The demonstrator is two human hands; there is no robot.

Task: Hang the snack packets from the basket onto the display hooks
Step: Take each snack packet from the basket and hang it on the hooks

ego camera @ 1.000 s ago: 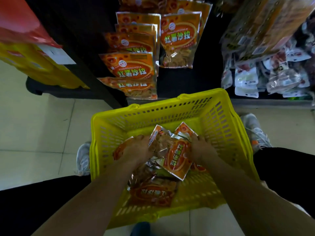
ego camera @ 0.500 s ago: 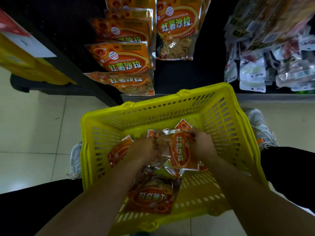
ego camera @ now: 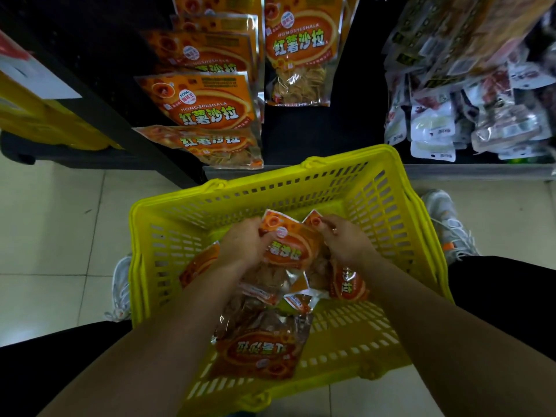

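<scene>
Over the basket, head view: a held packet is kept between both hands, just above the other packets lying inside the yellow basket
Long axis: it runs from the person toward the display; the top edge points away, tipped slightly left; the lettering is read upright from the camera, sloping a little down to the right
Look: an orange front with a red oval, green-white characters and a small round white badge near the top; a clear lower part through which pale chips are seen
Left hand: the packet's upper left edge is gripped, the thumb laid over the front face
Right hand: the upper right edge is pinched by curled fingers; a second packet's corner is seen just behind
Other packets in the basket: a near packet lies flat with its lettering upside down; a right packet is turned sideways; a left packet is partly hidden by the left wrist
Display: hanging packets of the same orange kind are overlapped in a column on a dark panel; one more hangs just beside them; pale pouches are crowded further right
Room: a pale tiled floor; white shoes are seen on either side of the basket; yellow boxes are stacked at the left; the light is dim
</scene>
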